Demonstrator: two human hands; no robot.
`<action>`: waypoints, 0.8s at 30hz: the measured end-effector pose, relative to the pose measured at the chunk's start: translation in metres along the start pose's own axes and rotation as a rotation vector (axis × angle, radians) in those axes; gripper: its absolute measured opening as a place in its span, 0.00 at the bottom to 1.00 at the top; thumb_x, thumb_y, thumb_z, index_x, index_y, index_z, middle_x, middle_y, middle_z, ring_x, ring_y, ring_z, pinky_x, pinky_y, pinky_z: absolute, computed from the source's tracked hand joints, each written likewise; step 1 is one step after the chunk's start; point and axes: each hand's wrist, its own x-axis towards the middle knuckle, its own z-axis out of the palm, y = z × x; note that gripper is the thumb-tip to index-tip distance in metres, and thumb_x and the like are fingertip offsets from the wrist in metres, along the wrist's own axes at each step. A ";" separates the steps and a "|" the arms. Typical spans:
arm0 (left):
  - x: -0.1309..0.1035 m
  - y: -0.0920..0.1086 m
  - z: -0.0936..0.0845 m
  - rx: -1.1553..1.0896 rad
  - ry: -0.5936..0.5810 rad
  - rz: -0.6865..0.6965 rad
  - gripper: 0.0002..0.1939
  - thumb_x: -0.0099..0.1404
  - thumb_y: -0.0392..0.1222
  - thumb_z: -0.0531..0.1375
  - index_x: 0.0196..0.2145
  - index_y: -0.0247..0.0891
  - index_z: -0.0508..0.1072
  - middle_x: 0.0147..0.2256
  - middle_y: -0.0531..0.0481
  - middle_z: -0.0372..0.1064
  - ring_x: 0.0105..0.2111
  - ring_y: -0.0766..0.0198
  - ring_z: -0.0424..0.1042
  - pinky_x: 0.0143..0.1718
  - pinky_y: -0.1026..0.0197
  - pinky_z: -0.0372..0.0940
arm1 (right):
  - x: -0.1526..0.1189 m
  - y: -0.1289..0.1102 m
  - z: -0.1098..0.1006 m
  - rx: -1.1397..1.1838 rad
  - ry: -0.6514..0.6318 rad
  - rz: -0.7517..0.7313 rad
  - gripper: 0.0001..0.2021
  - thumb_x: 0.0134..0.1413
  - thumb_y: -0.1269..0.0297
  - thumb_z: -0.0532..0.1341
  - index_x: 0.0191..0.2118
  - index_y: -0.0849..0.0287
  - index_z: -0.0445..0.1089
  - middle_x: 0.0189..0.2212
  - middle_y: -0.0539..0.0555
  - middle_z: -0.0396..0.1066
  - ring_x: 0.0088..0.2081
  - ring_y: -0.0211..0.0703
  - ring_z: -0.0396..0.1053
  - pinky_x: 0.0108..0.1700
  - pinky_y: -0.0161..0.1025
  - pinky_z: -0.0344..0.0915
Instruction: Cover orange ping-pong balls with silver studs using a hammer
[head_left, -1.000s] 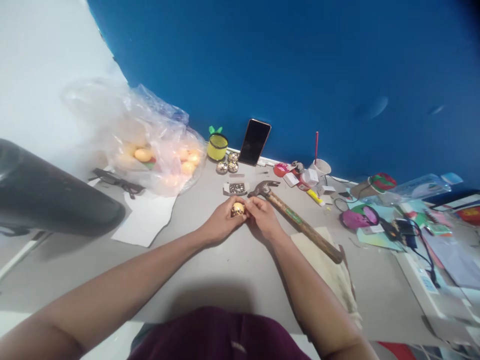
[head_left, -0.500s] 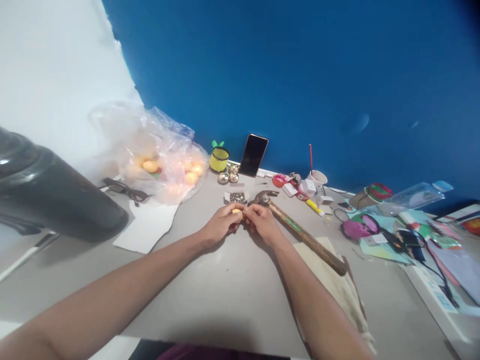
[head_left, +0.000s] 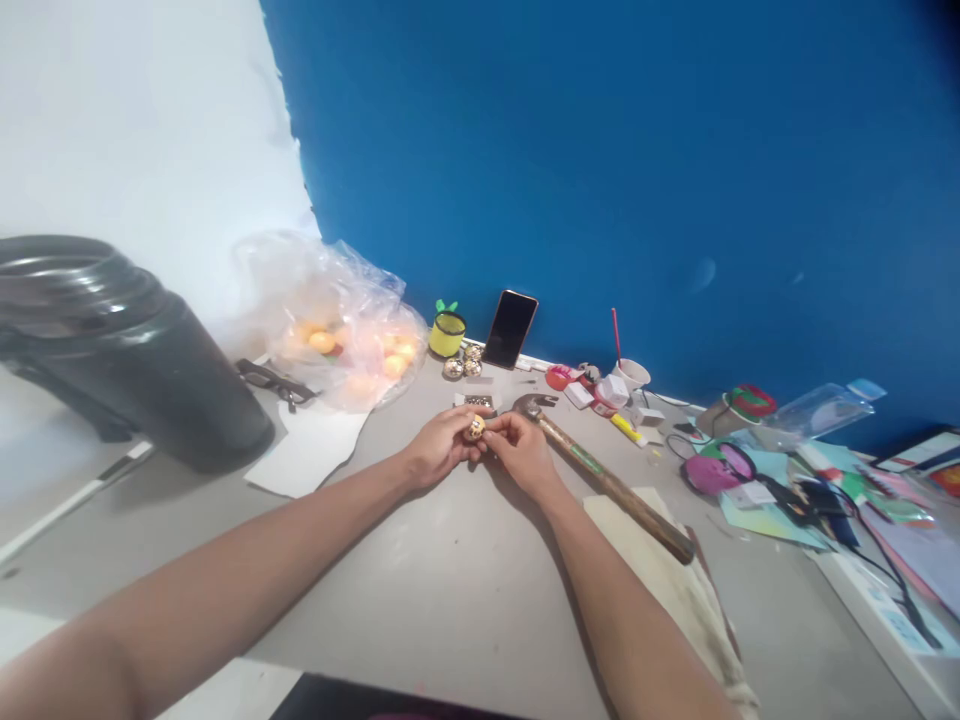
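Here are the hands, close together over the middle of the tabletop (head_left: pixel 420 580), and between them the ball (head_left: pixel 475 428), yellow with shiny metallic spots. The left hand (head_left: pixel 442 447) has it gripped, fingers curled round the far side and thumb in front, a hold that seems meant to keep a round thing from turning. The right hand (head_left: pixel 523 455) comes in from the other side, fingertips drawn together right at the ball; whether they pinch something small, I can't tell from here. Both wrists sit low, likely for steadiness.

Just beyond the fingers is a little open box (head_left: pixel 478 402) of shiny metal bits, handy for a short reach. On the right lies the hammer (head_left: pixel 615 485), head beside the right hand, handle slanting back across a pale cloth (head_left: pixel 645 560), which perhaps cushions it.

Further out, three shiny balls (head_left: pixel 453 369) huddle by the yellow pot (head_left: pixel 447 334), grouped, it seems, to stop them rolling. A phone (head_left: pixel 511 328) leans on the blue wall (head_left: pixel 570 180), which props it upright. And over on the left, a clear plastic bag (head_left: pixel 337 290) keeps yellow balls (head_left: pixel 322 343) corralled.
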 end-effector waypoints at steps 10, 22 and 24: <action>-0.006 0.003 0.004 0.122 -0.049 -0.007 0.19 0.58 0.36 0.63 0.48 0.33 0.71 0.27 0.54 0.64 0.21 0.70 0.63 0.22 0.66 0.56 | 0.006 0.001 -0.040 -1.116 0.386 0.091 0.17 0.60 0.61 0.61 0.53 0.60 0.72 0.53 0.66 0.71 0.56 0.61 0.63 0.54 0.51 0.60; -0.008 -0.005 0.008 0.382 0.057 0.131 0.20 0.53 0.34 0.65 0.44 0.36 0.67 0.20 0.61 0.62 0.16 0.73 0.58 0.20 0.68 0.53 | 0.008 0.015 -0.046 -1.196 0.407 -0.030 0.10 0.66 0.63 0.59 0.46 0.62 0.72 0.39 0.62 0.75 0.41 0.53 0.71 0.43 0.45 0.58; -0.008 -0.004 0.009 0.395 0.067 0.146 0.20 0.52 0.34 0.66 0.42 0.36 0.68 0.21 0.61 0.62 0.16 0.75 0.56 0.20 0.68 0.53 | 0.007 0.009 -0.043 -1.170 0.516 -0.185 0.10 0.67 0.62 0.58 0.48 0.62 0.71 0.37 0.61 0.75 0.40 0.52 0.70 0.44 0.45 0.57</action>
